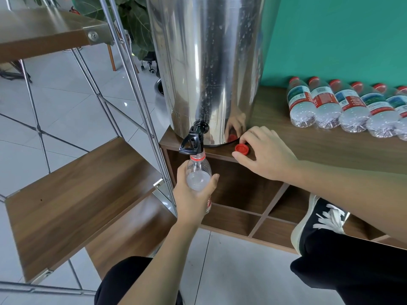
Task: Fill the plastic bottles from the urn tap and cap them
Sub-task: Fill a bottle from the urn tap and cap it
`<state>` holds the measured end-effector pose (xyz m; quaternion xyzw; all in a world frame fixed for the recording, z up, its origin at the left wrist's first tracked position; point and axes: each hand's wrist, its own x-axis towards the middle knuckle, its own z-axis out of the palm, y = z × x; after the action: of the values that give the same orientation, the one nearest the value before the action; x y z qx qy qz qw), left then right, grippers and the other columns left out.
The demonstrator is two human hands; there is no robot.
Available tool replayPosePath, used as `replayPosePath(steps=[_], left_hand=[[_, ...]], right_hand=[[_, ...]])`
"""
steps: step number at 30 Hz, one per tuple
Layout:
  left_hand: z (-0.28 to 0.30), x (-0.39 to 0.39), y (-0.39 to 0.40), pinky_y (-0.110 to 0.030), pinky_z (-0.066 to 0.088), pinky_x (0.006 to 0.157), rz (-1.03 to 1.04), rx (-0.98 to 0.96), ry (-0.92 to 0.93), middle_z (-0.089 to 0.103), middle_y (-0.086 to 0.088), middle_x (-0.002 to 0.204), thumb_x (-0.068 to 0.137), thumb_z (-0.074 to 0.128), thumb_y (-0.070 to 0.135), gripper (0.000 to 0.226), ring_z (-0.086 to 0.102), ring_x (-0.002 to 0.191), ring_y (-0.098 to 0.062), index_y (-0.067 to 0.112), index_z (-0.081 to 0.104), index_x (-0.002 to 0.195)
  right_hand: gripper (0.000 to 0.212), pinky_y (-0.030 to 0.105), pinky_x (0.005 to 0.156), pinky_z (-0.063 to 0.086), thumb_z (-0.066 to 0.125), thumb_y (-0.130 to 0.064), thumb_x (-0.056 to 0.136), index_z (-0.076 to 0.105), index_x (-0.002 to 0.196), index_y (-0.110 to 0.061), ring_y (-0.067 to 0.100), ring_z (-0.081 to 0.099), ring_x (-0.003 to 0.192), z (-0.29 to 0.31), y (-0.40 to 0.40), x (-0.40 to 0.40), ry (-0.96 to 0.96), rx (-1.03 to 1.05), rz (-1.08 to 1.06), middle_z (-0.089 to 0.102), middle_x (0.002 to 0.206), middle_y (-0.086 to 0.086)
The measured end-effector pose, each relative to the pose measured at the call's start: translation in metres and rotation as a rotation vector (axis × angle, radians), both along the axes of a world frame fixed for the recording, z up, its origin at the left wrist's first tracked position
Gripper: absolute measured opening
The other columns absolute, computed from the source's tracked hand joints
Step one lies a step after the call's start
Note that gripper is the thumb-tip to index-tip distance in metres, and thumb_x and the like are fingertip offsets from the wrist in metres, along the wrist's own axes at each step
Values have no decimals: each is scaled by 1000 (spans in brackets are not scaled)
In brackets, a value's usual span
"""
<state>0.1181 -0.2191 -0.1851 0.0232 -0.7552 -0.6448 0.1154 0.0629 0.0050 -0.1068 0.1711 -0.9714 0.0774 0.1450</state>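
A tall steel urn (207,62) stands on the corner of a wooden cabinet top (330,148). Its black tap (193,139) juts out over the edge. My left hand (193,194) grips a clear plastic bottle (198,172) with a red neck ring, its open mouth right under the tap spout. A red cap (241,148) lies on the cabinet top beside the urn's base. My right hand (266,153) pinches that cap between thumb and fingers.
Several capped bottles (343,106) lie side by side on the cabinet top at the right, against the teal wall. Open cubbies (248,194) sit below the top. Wooden stair treads (81,194) with steel rods stand at the left. My shoe (319,219) rests on a cubby.
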Motion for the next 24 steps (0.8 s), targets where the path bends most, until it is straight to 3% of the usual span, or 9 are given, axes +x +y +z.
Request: replayPosePath(steps=[4,8,12,20,24], left_hand=[[-1,0,1,-2,42,89,-6,-2,5,61,19,128,79,88,43,76,55,117,8,34,47,141],[-3,-2,1,-16,47,96,13,10,9,63,18,127,78,89,42,75,58,118,0,35,49,140],[-3,-2,5,-20,48,97,6,17,7,62,17,128,77,90,41,75,58,119,-1,36,49,140],[-3,-2,1,-3,42,90,11,2,5,60,21,128,78,90,39,75,55,118,8,36,48,140],[-3,-3,-1,-6,42,91,7,4,11,60,18,129,77,90,40,77,55,119,5,33,48,142]], right_hand=[[44,40,95,44,47,-61,96,61,111,-22,18,51,107,0,1,1,-4,1,-3,57,113,-5],[44,40,95,45,48,-61,96,61,111,-22,18,52,107,1,0,0,-1,2,-3,58,113,-4],[44,40,95,45,48,-61,96,61,111,-21,18,52,106,2,5,0,4,12,-7,58,112,-4],[43,40,94,45,49,-60,97,61,110,-21,18,51,104,1,1,0,8,4,-1,58,111,-4],[44,39,95,45,48,-60,97,61,111,-21,18,52,105,0,0,0,4,12,0,58,113,-4]])
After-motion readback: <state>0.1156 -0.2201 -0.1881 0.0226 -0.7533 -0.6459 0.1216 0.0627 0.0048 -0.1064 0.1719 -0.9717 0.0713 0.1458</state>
